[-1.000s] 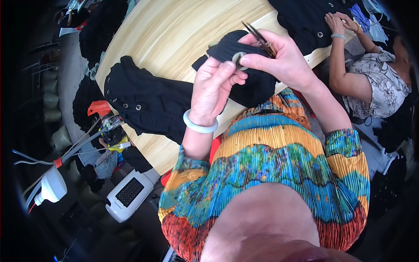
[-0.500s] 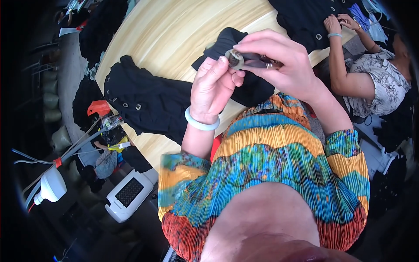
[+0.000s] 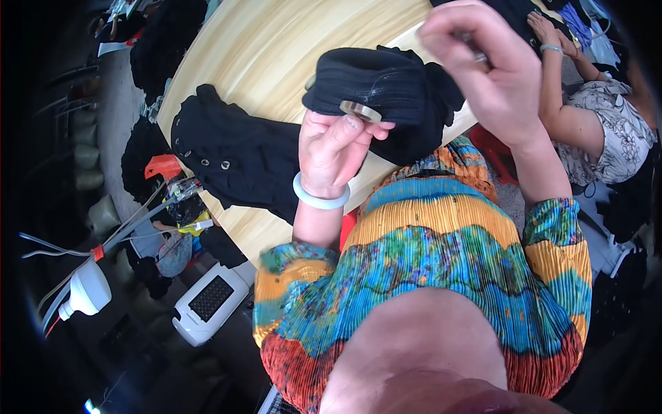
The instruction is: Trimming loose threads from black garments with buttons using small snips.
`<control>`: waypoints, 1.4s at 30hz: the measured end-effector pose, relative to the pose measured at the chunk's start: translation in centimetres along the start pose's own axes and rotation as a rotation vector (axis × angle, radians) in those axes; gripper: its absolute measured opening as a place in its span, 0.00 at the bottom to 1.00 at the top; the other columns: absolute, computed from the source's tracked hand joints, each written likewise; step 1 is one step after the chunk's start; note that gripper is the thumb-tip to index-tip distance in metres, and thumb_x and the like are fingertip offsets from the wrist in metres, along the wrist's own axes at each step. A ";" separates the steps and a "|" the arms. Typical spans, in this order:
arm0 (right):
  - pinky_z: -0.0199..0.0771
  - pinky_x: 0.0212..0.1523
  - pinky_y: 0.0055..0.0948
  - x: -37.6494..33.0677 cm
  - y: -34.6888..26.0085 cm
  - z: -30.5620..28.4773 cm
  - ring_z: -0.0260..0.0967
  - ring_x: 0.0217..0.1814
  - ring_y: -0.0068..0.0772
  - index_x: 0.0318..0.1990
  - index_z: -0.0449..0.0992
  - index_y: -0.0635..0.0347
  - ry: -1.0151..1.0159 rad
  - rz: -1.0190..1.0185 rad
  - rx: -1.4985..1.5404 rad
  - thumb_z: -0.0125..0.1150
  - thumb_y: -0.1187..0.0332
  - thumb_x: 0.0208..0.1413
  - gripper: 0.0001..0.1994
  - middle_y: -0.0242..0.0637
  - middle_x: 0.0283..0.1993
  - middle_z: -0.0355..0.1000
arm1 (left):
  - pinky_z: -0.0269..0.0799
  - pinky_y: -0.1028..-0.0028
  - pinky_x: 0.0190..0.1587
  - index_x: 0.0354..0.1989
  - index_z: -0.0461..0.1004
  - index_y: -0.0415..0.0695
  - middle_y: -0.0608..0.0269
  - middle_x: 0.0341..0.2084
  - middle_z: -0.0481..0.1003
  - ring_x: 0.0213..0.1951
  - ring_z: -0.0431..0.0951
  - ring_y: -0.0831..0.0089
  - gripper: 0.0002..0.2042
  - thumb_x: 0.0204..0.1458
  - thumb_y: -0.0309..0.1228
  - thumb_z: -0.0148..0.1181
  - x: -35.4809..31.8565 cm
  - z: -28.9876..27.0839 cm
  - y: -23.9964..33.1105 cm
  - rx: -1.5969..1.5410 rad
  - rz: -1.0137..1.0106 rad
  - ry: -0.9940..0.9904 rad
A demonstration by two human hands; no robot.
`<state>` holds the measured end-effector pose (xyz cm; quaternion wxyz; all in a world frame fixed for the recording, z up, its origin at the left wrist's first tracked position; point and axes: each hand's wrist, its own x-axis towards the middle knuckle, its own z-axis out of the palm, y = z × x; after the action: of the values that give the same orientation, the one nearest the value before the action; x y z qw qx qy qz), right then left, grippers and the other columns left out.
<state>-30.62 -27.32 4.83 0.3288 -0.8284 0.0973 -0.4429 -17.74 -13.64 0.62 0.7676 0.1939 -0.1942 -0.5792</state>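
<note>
My left hand (image 3: 334, 148), with a pale bangle at its wrist, pinches a round brown-and-cream button (image 3: 360, 111) between thumb and fingers. The button lies against the folded edge of a black ribbed garment (image 3: 407, 96), which the same hand supports. Above and to the right, my right hand (image 3: 489, 69) is raised off the cloth, slightly blurred, with its fingers curled. Something small and shiny shows inside its fingers, too unclear to name. A faint pale line, perhaps thread, crosses the black fabric above the button.
Another black garment with several buttons (image 3: 238, 155) lies on the wooden table (image 3: 276, 55) at left. A co-worker (image 3: 600, 124) sits at the right, hands on dark cloth. At lower left are a white bulb lamp (image 3: 89, 290) on a pole and a white device (image 3: 212, 303).
My right hand has moved up and right, away from the button. My left hand still pinches the button, now tilted more edge-on, with more of the black garment raised into view.
</note>
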 end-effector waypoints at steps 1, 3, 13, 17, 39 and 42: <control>0.59 0.25 0.14 -0.2 -0.4 -0.3 0.61 0.24 0.18 0.36 0.68 0.63 0.039 0.099 0.052 0.55 0.78 0.42 0.11 0.31 0.26 0.65 | 0.72 0.71 0.33 0.39 0.67 0.34 0.49 0.32 0.71 0.32 0.74 0.62 0.12 0.44 0.22 0.52 0.1 0.2 0.0 0.045 0.057 -0.028; 0.58 0.30 0.11 -1.0 -1.6 -0.8 0.59 0.31 0.16 0.40 0.64 0.66 -0.007 0.220 0.105 0.49 0.79 0.47 0.11 0.30 0.31 0.62 | 0.72 0.70 0.34 0.39 0.67 0.34 0.49 0.33 0.71 0.34 0.73 0.62 0.12 0.43 0.22 0.53 0.0 -0.1 0.1 0.074 0.105 -0.024; 0.52 0.15 0.14 -0.9 -3.0 -0.3 0.56 0.16 0.12 0.36 0.71 0.65 -0.170 0.088 0.191 0.56 0.85 0.37 0.14 0.31 0.24 0.65 | 0.66 0.66 0.44 0.45 0.63 0.39 0.57 0.38 0.69 0.41 0.70 0.65 0.22 0.39 0.27 0.60 0.4 0.3 -0.2 0.350 0.207 0.025; 0.55 0.13 0.18 -0.6 -1.8 0.2 0.61 0.14 0.19 0.37 0.72 0.61 -0.192 -0.104 0.016 0.57 0.82 0.31 0.19 0.31 0.17 0.64 | 0.65 0.73 0.44 0.40 0.66 0.34 0.55 0.36 0.71 0.38 0.71 0.70 0.16 0.38 0.18 0.56 0.5 0.9 0.1 0.284 0.139 -0.012; 0.56 0.15 0.17 -3.0 -2.9 0.0 0.57 0.15 0.18 0.34 0.67 0.66 -0.133 0.227 0.284 0.57 0.76 0.41 0.10 0.32 0.19 0.61 | 0.66 0.66 0.43 0.45 0.62 0.38 0.55 0.39 0.68 0.40 0.70 0.64 0.22 0.40 0.28 0.59 0.2 0.1 -0.4 0.440 0.273 0.048; 0.56 0.16 0.17 -2.9 -2.7 0.0 0.59 0.16 0.20 0.34 0.67 0.66 -0.161 0.160 0.253 0.58 0.75 0.41 0.11 0.33 0.19 0.61 | 0.66 0.72 0.43 0.41 0.66 0.32 0.54 0.37 0.70 0.38 0.71 0.68 0.19 0.38 0.22 0.58 0.4 1.2 -0.3 0.357 0.335 0.017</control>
<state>-32.65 -23.95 4.55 0.4713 -0.8030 0.0796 -0.3561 -18.48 -14.17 1.48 0.8081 0.2964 -0.3166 -0.3986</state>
